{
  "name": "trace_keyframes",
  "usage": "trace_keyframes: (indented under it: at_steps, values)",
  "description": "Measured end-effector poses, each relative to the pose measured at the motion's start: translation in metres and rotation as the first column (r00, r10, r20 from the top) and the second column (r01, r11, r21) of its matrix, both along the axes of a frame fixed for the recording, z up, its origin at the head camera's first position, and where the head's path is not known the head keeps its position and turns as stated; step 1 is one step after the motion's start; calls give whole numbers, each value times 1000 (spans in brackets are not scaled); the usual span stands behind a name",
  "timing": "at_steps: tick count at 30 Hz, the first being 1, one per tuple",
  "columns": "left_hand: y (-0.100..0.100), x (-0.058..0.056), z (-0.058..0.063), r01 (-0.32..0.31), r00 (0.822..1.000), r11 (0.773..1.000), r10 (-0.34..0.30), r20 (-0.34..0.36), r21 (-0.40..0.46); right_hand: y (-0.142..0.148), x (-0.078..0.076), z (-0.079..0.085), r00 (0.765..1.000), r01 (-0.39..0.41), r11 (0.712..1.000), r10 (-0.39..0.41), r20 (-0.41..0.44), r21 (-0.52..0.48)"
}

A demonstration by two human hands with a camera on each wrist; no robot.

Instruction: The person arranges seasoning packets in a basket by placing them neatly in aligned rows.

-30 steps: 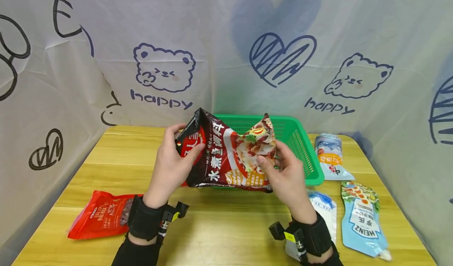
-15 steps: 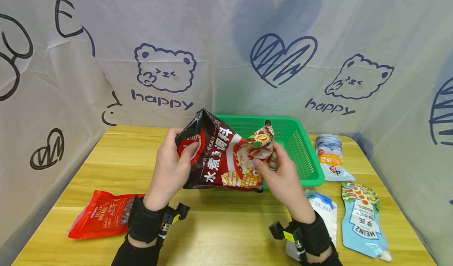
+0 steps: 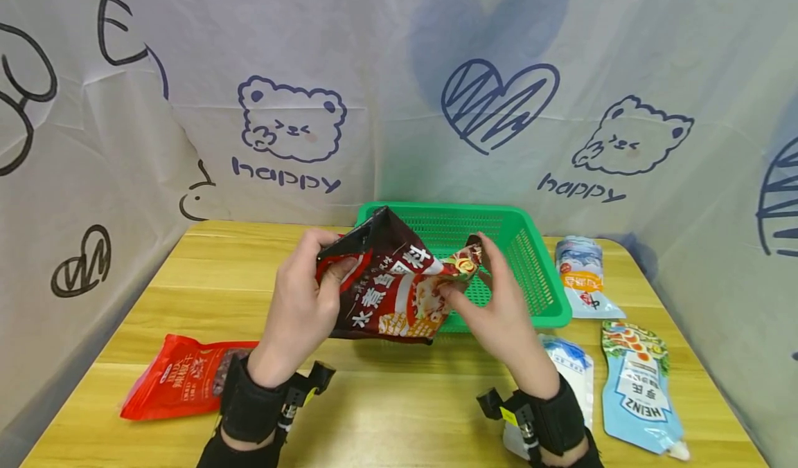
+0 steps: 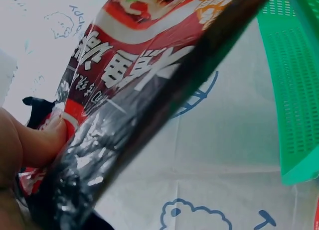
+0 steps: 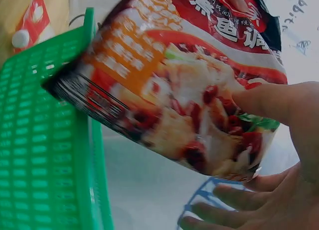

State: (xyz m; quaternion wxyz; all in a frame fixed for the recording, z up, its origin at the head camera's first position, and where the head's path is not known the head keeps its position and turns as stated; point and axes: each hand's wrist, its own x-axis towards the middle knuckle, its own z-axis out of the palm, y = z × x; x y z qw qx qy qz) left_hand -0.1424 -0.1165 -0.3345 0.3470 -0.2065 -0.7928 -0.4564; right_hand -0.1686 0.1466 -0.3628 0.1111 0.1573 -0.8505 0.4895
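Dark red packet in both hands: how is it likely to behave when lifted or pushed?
The dark red packet is probably floppy: it bends between the left hand and right hand. Its shiny, wrinkled surface may be slippery. Its flattish, angular shape makes rolling unlikely.

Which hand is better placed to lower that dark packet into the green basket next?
Probably the right hand: in the head view it overlaps the green basket, while the left hand is left of it. Both hands grip the dark packet, though, so either could help.
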Motion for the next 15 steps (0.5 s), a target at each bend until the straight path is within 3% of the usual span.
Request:
trace_keyframes:
  at_steps: [5,10,15]
  values:
    - [1,4,3,25,999,996,-28,-31,-86,-1,9,7,989,44,991,-25,-147,127]
    - [2,7,4,40,997,986,-50,-58,-160,-4,15,8,955,-44,978,102,-279,205]
    - [2,7,4,35,996,972,-53,-73,-234,-5,18,7,939,-107,958,185,-288,265]
